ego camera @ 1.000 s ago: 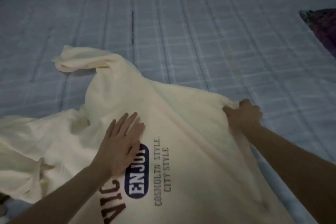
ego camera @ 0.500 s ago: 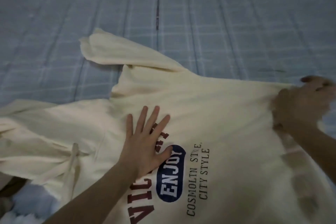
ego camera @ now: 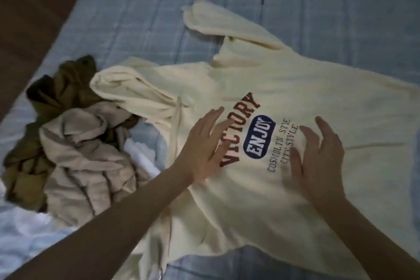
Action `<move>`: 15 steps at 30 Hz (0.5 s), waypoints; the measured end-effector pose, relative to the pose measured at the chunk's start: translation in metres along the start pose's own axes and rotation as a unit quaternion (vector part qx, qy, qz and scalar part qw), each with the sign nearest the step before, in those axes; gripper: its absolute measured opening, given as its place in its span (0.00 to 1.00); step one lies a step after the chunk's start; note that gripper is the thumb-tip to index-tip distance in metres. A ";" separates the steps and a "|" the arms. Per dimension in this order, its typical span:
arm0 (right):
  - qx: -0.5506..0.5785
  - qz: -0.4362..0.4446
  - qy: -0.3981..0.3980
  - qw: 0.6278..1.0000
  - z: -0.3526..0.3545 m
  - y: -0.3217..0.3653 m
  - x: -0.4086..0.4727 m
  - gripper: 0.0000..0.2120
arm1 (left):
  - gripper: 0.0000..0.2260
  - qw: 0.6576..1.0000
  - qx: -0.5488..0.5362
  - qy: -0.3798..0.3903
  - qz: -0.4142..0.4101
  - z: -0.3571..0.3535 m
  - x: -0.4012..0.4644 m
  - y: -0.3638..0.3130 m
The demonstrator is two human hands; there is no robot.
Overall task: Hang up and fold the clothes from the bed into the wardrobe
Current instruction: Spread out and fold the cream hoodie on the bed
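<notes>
- Two open hands, left hand [ego camera: 205,150] and right hand [ego camera: 318,161], fingers spread and holding nothing, lie over the printed chest of a cream hoodie [ego camera: 295,88] spread on the bed [ego camera: 136,7].
- Risk, likely: soft fleece bunches under sliding palms; the far sleeve [ego camera: 222,22] stays crooked.
- Left of the hands, crumpled clothes [ego camera: 75,143] could snag the hood [ego camera: 127,88].
</notes>
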State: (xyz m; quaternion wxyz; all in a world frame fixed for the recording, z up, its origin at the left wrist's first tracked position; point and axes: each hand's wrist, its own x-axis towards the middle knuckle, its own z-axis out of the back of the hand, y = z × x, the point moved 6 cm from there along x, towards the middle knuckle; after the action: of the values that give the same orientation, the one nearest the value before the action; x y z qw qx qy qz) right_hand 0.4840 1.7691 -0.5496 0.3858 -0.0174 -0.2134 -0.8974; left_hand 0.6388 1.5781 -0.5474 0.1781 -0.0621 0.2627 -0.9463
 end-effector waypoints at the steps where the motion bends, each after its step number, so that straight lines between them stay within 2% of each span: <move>1: 0.034 0.041 0.014 0.998 -0.003 0.017 -0.032 0.21 | 0.20 1.000 0.006 -0.008 0.023 0.004 -0.042 0.004; 3: 0.034 0.107 0.139 0.984 -0.028 0.038 -0.104 0.21 | 0.19 0.996 0.058 0.012 0.073 0.009 -0.134 0.011; 5: -0.052 0.128 0.239 0.961 -0.061 0.035 -0.164 0.25 | 0.20 0.982 0.135 0.052 0.119 0.010 -0.226 0.015; 8: -0.129 0.072 0.278 0.949 -0.082 0.025 -0.173 0.25 | 0.28 0.941 0.140 0.078 0.299 0.012 -0.351 0.039; 9: -0.135 0.079 0.276 0.948 -0.082 0.030 -0.170 0.24 | 0.33 0.924 0.133 0.086 0.349 0.013 -0.386 0.048; 10: -0.139 0.082 0.263 0.951 -0.077 0.037 -0.167 0.23 | 0.37 0.915 0.131 0.110 0.366 0.010 -0.416 0.056; 12: -0.079 0.048 0.192 0.977 -0.054 0.048 -0.164 0.19 | 0.39 0.920 0.147 0.161 0.325 -0.001 -0.451 0.060; 13: -0.032 0.040 0.150 0.987 -0.043 0.057 -0.168 0.22 | 0.36 0.929 0.151 0.151 0.301 -0.003 -0.454 0.062; 15: 0.021 0.064 0.106 0.992 -0.029 0.085 -0.184 0.25 | 0.24 0.938 0.160 0.073 0.299 0.001 -0.441 0.068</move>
State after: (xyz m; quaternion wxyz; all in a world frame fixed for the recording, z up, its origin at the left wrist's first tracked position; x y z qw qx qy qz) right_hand 0.6771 1.8316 -0.5807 0.4630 0.0726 -0.1886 -0.8630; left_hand 1.0697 1.6867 -0.5926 0.4409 0.1179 0.1270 -0.8807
